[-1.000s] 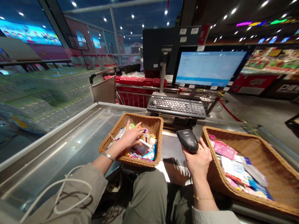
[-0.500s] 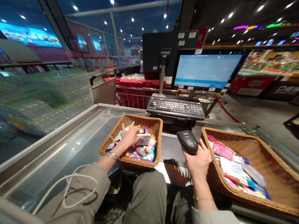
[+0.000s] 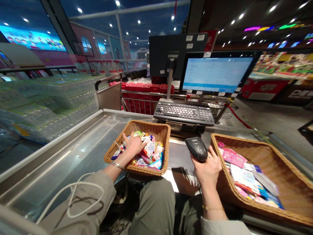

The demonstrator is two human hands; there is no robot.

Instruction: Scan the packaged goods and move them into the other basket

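Observation:
Over the left wicker basket (image 3: pixel 167 147), my left hand (image 3: pixel 133 144) pinches a small flat white packet (image 3: pixel 149 147) between thumb and fingers. The packet is tilted, with its printed side facing me; two of my other fingers stick out. Under it lie small colourful packages (image 3: pixel 156 160), heaped in the basket. My right hand (image 3: pixel 207 168) grips a black handheld barcode scanner (image 3: pixel 196 148), upright, its head pointing forward and left. Just right of that hand stands a larger wicker basket (image 3: pixel 290 182) holding a pink package (image 3: pixel 233 157) and a white-and-red package (image 3: pixel 244 179).
Both baskets rest on a metal counter (image 3: pixel 85 137). Behind them are a keyboard (image 3: pixel 184 111) and a lit monitor (image 3: pixel 217 73). A white cable (image 3: pixel 83 183) loops over my left sleeve. Metal cart bars (image 3: pixel 139 103) stand beyond the counter.
My left hand has turned the white packet, so its printed face now shows, and has shifted slightly. My right hand and the scanner have stayed in place.

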